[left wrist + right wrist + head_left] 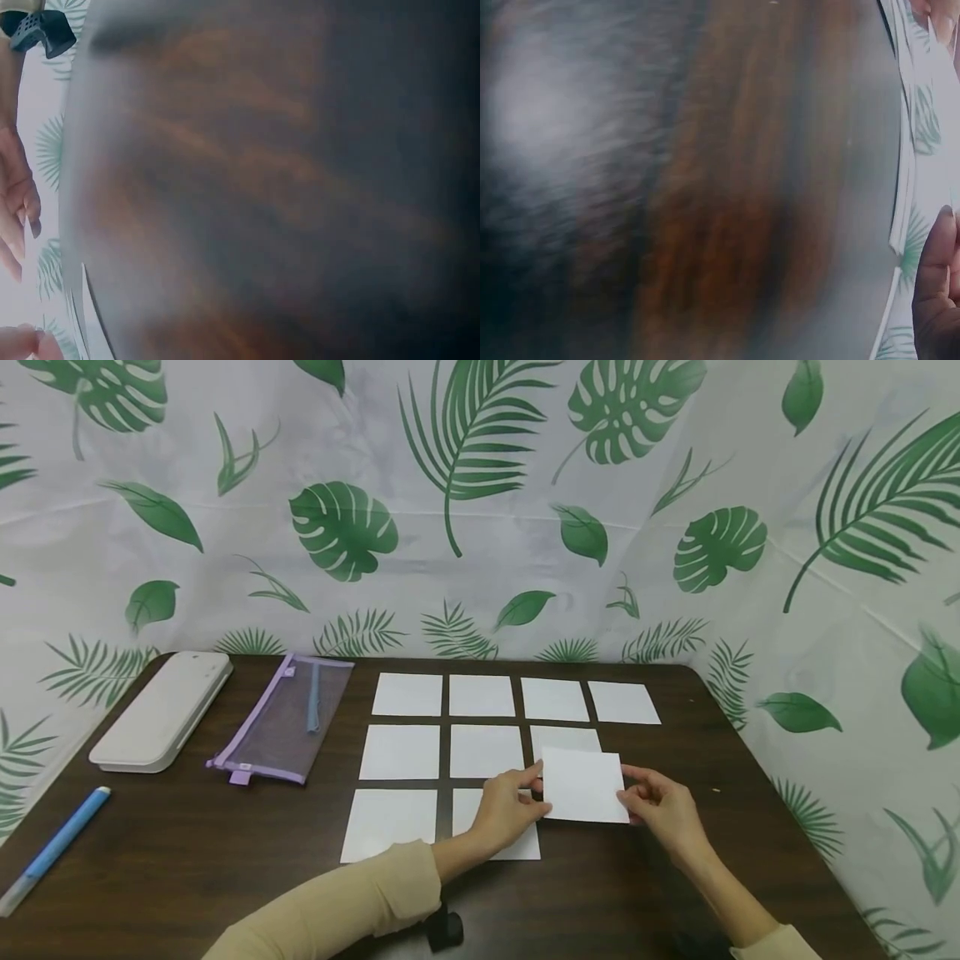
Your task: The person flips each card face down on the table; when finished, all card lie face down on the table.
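Note:
A square white paper card [586,787] is held up between both hands in the head view. My left hand [504,810] pinches its left edge, and my right hand [663,806] pinches the right edge. Under and behind it, white cards lie in rows, including one [566,740] partly covered by the held card and another [517,847] partly covered by the left hand. At the side of the left wrist view the right hand [16,199] appears, with the left fingertips [26,343] below. In the right wrist view the right hand [937,285] shows at the edge.
The dark wooden table [247,852] also bears a white case [161,714], a purple mesh zip pouch [281,722] with a blue pen-like item inside, and a blue marker [60,847] at left. A leaf-print cloth [480,577] hangs behind the table.

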### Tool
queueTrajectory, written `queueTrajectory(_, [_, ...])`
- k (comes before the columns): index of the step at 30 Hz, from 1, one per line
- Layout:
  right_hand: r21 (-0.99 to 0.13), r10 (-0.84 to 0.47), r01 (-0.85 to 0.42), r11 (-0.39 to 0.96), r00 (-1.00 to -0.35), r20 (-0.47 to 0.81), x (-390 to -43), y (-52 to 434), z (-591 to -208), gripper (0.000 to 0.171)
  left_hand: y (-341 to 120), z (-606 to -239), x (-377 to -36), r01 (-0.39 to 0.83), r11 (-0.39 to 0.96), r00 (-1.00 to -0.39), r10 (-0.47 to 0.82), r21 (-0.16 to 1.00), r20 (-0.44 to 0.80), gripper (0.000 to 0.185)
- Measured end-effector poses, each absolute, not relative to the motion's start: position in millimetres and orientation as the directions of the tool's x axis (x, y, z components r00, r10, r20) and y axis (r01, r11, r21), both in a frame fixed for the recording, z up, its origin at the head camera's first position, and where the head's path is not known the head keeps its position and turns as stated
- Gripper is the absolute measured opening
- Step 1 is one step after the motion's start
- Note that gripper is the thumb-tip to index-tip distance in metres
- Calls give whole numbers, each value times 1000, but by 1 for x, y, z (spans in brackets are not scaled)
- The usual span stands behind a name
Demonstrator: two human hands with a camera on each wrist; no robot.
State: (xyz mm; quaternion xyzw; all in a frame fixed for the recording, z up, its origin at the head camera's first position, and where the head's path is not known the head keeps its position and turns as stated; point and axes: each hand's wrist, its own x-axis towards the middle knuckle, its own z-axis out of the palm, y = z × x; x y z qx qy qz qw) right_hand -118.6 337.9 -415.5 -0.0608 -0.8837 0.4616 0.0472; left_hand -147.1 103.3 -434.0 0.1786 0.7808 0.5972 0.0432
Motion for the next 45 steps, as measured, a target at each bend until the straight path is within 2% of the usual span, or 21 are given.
queueTrajectory(6, [-819, 131, 101, 565, -991, -32, -114, 344, -419, 40, 105, -432, -141, 278, 313, -906, 400, 908, 140, 57])
queueTrajectory(12, [-787, 122, 154, 597, -987, -101, -112, 346, -421, 40, 105, -432, -138, 348, 458, -876, 469, 818, 110, 60])
queueTrajectory(16, [-766, 114, 164, 621, -986, -119, -112, 346, -423, 40, 106, -433, -139, 404, 495, -853, 507, 769, 121, 51])
queueTrajectory(22, [-706, 106, 140, 694, -990, -92, -112, 346, -426, 37, 104, -433, -137, 459, 499, -822, 553, 735, 138, 19])
queueTrajectory(28, [-619, 83, 101, 779, -995, -59, -113, 343, -427, 36, 103, -433, -136, 485, 524, -815, 561, 700, 145, 21])
queueTrajectory(45, [-506, 29, 4, 862, -999, 42, -116, 338, -431, 34, 103, -432, -134, 494, 575, -820, 558, 652, 129, 24])
